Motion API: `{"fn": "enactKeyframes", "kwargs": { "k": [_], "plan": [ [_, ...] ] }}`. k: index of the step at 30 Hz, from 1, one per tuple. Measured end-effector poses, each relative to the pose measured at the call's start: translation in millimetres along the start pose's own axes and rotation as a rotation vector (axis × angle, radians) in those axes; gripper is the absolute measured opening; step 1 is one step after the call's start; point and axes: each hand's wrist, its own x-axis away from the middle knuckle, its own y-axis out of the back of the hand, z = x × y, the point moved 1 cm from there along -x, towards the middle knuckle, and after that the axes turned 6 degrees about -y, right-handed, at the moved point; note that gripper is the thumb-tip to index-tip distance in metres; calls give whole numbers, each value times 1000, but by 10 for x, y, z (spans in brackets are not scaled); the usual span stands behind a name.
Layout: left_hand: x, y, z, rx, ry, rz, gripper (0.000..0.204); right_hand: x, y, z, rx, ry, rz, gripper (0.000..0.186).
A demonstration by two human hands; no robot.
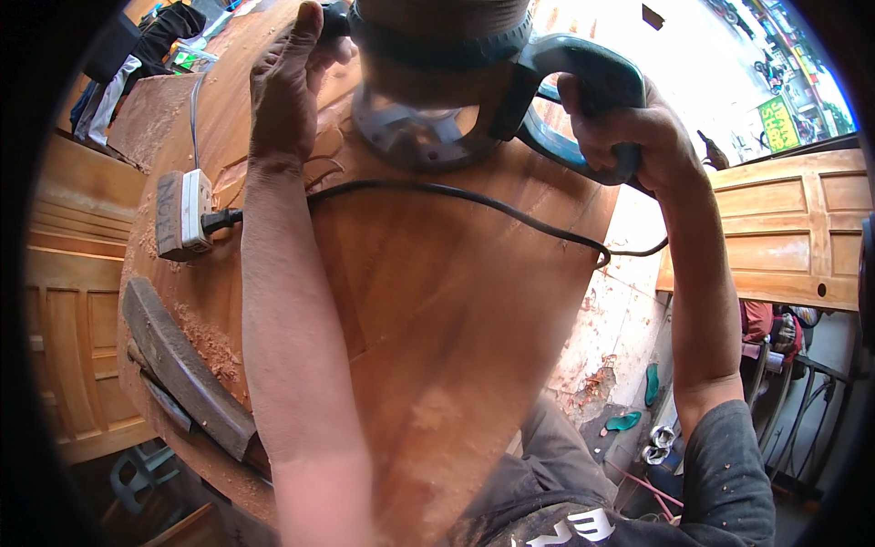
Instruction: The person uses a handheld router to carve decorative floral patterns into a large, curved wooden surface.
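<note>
A large teal wood router [437, 55] stands on a broad brown wooden panel [437, 273], its pale round base [433, 137] against the surface. My right hand [629, 128] is wrapped round the router's big looped handle. On the other side, my left hand [296, 82] is closed at the dark side knob, thumb pointing up; part of its grip is cut off by the upper edge. A black power cord [456, 190] runs across the panel behind my left forearm to a white socket block [196, 210]. The bit is not clearly visible.
A curved dark wooden piece [187, 365] lies along the panel's left edge among wood shavings [210, 342]. Panelled doors [793, 219] stand at the right and left. Dark clothes [169, 32] lie at the far left. Green slippers [624, 421] rest on the littered floor.
</note>
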Motion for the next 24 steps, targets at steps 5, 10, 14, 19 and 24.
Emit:
{"fn": "enactKeyframes", "kwargs": {
  "k": [5, 10, 14, 19, 24],
  "plan": [
    [-49, 159, 3, 3, -13, 41, 46, -22, -21, -24, 0, -6, -32, 30],
    [104, -319, -199, -3, -60, 122, 35, 19, 46, -37, -10, -8, -8, 30],
    [131, -306, -240, 0, -122, 106, 37, -9, 32, -36, -56, -17, 34, 29],
    [79, -155, -264, 165, -148, 345, 36, -30, 1, -17, -26, -8, 23, 28],
    [-77, 215, 31, 203, 86, 22, 35, -65, -40, -17, -15, -1, 30, 29]
  ]
}}
